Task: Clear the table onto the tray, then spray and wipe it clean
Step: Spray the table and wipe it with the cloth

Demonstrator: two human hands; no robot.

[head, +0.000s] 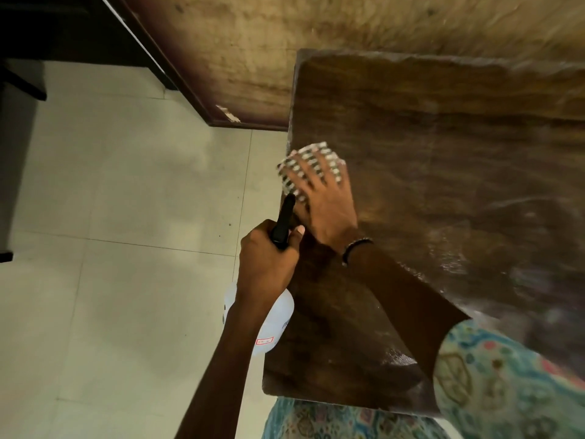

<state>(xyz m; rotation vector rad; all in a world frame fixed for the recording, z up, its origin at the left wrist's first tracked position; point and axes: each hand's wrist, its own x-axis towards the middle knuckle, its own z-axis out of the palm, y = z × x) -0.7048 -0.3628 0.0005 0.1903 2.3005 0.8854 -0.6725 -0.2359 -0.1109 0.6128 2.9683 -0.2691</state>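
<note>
A dark wooden table point(443, 147) fills the right half of the view, with wet streaks along its near right part. My right hand point(323, 198) presses flat, fingers spread, on a checked cloth point(311, 153) at the table's left edge. My left hand point(267, 258) grips the black head of a white spray bottle point(273, 321). The bottle hangs just off the table's left edge, its black nozzle pointing up toward the cloth. No tray is in view.
Pale floor tiles point(126, 217) spread to the left of the table. A brown wooden panel point(253, 42) stands behind the table. Dark furniture point(38, 33) sits at the top left. My patterned garment point(506, 384) shows at the bottom right.
</note>
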